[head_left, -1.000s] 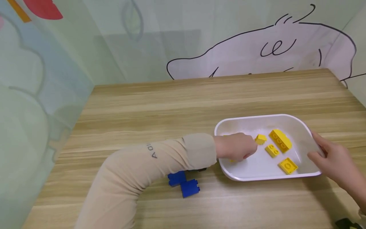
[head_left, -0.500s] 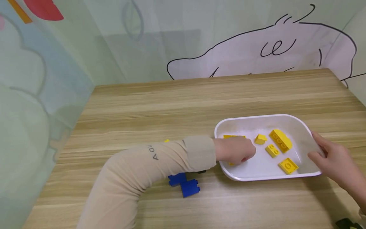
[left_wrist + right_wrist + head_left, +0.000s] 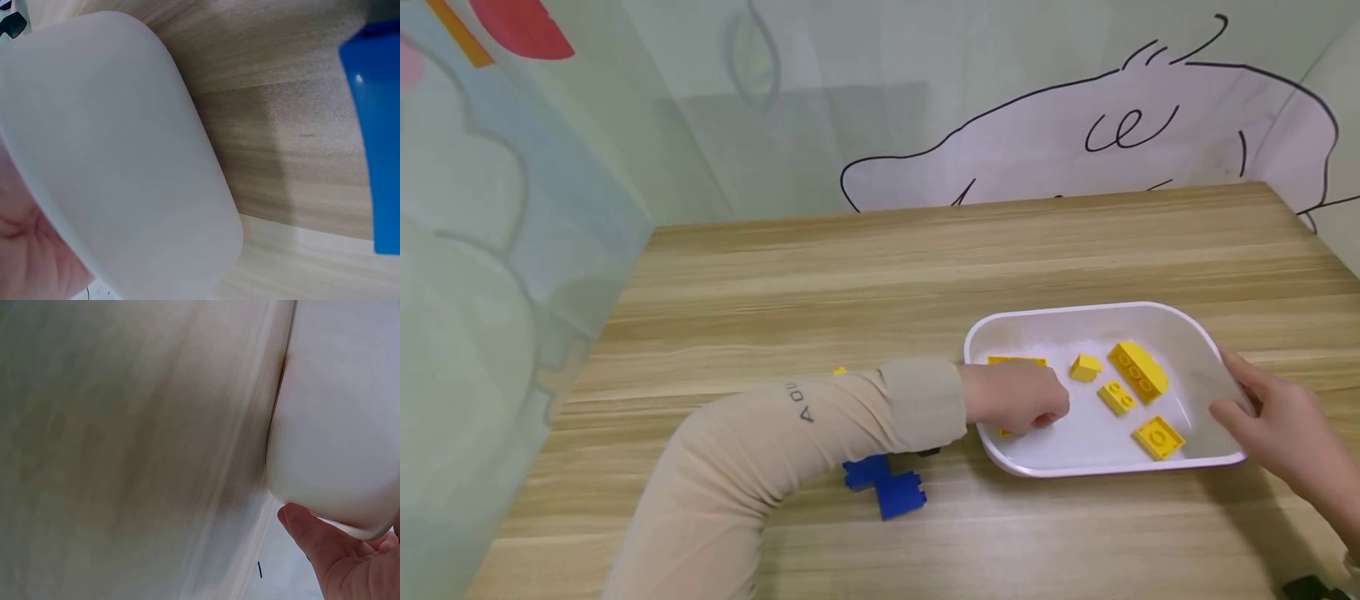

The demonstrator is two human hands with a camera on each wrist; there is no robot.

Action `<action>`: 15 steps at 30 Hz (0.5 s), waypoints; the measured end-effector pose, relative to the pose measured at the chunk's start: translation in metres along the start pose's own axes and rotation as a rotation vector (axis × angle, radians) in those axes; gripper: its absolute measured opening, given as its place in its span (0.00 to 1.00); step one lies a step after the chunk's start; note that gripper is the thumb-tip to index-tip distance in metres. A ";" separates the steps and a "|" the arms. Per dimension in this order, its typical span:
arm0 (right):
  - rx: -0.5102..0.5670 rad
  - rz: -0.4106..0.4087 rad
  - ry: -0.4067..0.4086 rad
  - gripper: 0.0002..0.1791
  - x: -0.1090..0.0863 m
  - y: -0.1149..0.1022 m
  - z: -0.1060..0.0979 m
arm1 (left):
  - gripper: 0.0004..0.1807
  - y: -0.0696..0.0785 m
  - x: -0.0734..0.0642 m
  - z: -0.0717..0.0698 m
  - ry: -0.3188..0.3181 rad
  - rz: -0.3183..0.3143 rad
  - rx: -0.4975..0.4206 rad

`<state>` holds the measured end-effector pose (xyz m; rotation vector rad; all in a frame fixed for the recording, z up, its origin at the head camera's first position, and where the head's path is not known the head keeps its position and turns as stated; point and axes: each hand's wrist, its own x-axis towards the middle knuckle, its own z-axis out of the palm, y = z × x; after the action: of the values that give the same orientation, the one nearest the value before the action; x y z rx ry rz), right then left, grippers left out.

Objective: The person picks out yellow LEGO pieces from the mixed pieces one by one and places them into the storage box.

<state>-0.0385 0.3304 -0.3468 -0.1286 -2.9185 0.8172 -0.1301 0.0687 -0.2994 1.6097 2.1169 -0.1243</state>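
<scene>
A white plastic tub (image 3: 1093,454) stands on the wooden table, holding several yellow toy bricks. My left hand (image 3: 1018,395) reaches down inside its left part with curled fingers; what lies under the fingers is hidden. Partly covered by that hand is a yellow brick (image 3: 1017,361). My right hand (image 3: 1281,421) grips the tub's right end, thumb inside the wall. Between the hands lie a rounded yellow brick (image 3: 1138,371), a small sloped one (image 3: 1086,367), a narrow one (image 3: 1117,398) and a square one (image 3: 1159,437). In the right wrist view the thumb (image 3: 300,525) presses the tub wall.
Two blue bricks (image 3: 883,483) lie on the table left of the tub, beside the left sleeve (image 3: 820,425). A dark object (image 3: 928,452) and a bit of yellow (image 3: 840,371) peek out around the sleeve. Behind the table's far edge rises a wall (image 3: 805,142) with drawings.
My left hand has shifted slightly left inside the tub, and more of the yellow brick behind it shows. The right hand keeps its grip on the tub.
</scene>
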 end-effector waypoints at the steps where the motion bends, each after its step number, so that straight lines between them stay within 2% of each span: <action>1: -0.001 0.005 -0.003 0.32 0.000 0.000 0.000 | 0.10 0.000 0.000 0.000 -0.005 -0.003 0.004; 7: -0.007 0.015 -0.001 0.33 -0.002 0.000 0.000 | 0.09 0.001 -0.003 -0.002 -0.033 -0.030 0.000; 15: -0.011 0.008 0.000 0.32 0.000 -0.002 0.001 | 0.09 -0.001 -0.006 -0.003 -0.024 -0.034 -0.021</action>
<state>-0.0382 0.3283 -0.3464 -0.1410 -2.9253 0.8024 -0.1310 0.0645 -0.2947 1.5528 2.1214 -0.1308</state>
